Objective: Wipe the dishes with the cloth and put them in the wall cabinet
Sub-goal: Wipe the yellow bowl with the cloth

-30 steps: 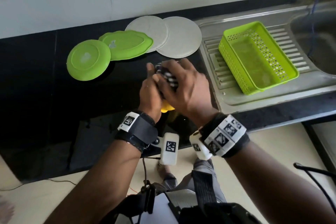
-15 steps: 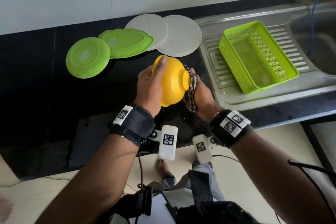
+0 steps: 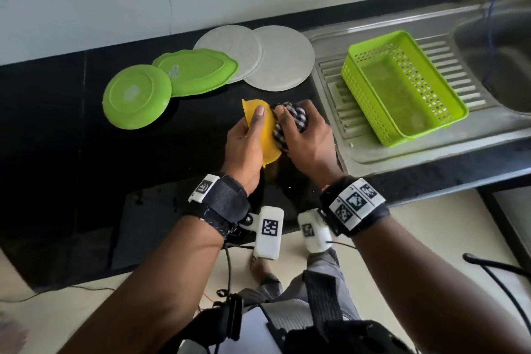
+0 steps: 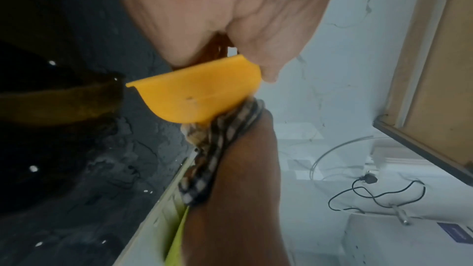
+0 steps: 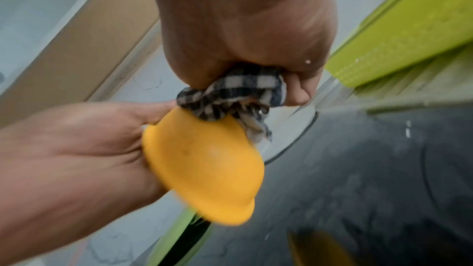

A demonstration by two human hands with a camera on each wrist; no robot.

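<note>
- Yellow bowl [image 3: 265,135] is held tilted above the black counter [image 3: 71,123], gripped by left hand [image 3: 244,144], thumb across it.
- Checked cloth [image 3: 290,121] is bunched in right hand [image 3: 307,141], fingers clamped round it, pressed on the bowl; wiping judged underway.
- Two green dishes [image 3: 136,95] and two grey plates [image 3: 283,59] lie unwiped behind, apparently.
- Green basket [image 3: 402,86] on drainer; cabinet placement not yet done; nothing seen blocking.

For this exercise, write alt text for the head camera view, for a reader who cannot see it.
Over a black counter, the left hand holds a yellow bowl while the right hand presses a checked cloth against it. Behind lie two green dishes and two pale round plates; a green basket sits on the drainboard.
</note>
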